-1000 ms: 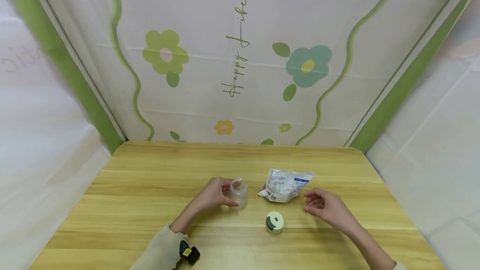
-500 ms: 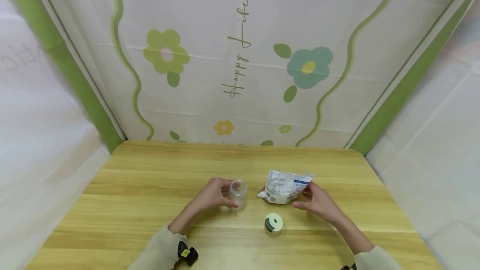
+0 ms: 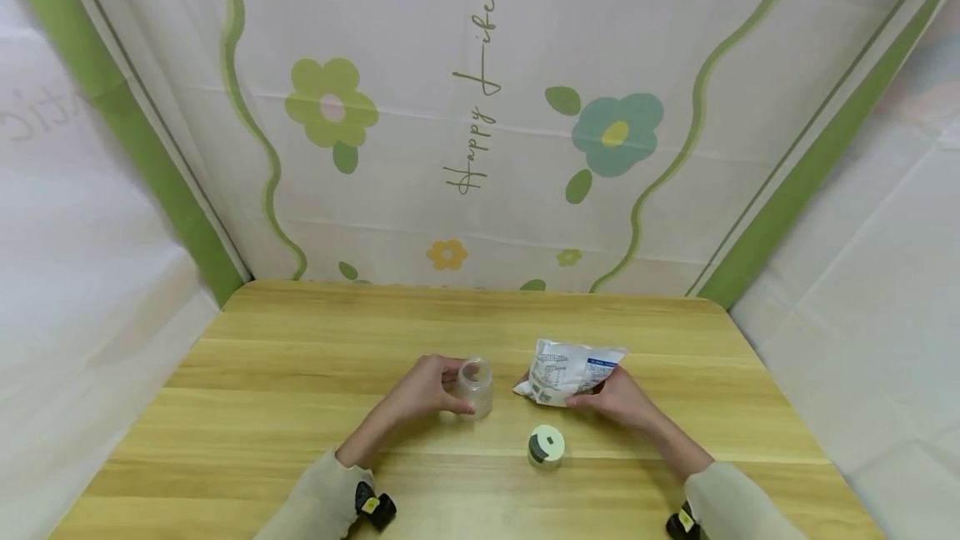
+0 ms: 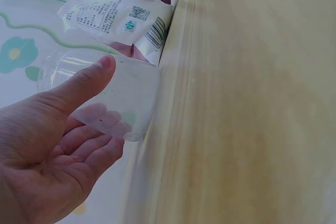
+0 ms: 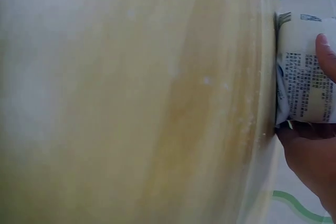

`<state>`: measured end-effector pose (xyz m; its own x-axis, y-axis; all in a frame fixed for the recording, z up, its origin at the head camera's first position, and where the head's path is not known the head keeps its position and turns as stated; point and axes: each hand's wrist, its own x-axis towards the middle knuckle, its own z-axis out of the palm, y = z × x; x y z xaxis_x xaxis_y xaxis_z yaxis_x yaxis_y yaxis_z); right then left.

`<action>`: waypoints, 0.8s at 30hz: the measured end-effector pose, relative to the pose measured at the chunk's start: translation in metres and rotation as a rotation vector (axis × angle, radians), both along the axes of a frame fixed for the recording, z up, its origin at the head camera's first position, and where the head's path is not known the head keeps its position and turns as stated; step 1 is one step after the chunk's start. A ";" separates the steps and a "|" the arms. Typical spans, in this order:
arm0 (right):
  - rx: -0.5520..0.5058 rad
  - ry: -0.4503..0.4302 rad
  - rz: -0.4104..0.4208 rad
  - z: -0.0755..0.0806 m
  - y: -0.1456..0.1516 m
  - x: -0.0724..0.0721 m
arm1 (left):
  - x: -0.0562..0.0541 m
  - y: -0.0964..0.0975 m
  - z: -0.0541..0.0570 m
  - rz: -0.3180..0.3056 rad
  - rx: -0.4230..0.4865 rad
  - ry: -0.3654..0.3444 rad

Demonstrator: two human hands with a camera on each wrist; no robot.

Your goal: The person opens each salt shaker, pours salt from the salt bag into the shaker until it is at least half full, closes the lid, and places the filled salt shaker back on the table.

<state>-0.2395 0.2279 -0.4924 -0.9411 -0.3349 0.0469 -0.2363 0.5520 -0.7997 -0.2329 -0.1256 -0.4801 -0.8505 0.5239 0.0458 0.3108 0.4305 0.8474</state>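
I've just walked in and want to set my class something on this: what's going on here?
A person is working at a wooden table with both hands. The left hand holds a clear jar, upright and uncapped, with thumb and fingers around its side. The right hand grips a white printed packet beside it. A pale cap with a dark patch sits on the table, nearer the person, touched by neither hand.

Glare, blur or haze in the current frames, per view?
Head: soft pale sheen on the table near the bottom edge; left wrist: bag barcode distinct, table grain soft; right wrist: table hazy, washed out toward the left, bag print sharper.
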 end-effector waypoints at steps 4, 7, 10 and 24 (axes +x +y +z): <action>-0.044 -0.015 0.020 -0.001 -0.001 -0.004 | 0.000 0.000 0.001 0.000 0.004 0.001; -0.070 -0.036 0.036 -0.002 -0.001 -0.007 | -0.001 -0.001 0.001 0.005 0.000 0.001; -0.097 -0.052 0.051 -0.003 -0.002 -0.008 | -0.001 -0.001 0.001 0.007 -0.006 0.001; -0.279 -0.093 0.155 -0.007 -0.004 -0.010 | -0.001 0.000 0.000 0.003 -0.019 0.009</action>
<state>-0.2499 0.2241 -0.4990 -0.8847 -0.4605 0.0730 -0.2189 0.2721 -0.9370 -0.2342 -0.1253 -0.4800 -0.8516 0.5223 0.0440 0.3173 0.4470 0.8364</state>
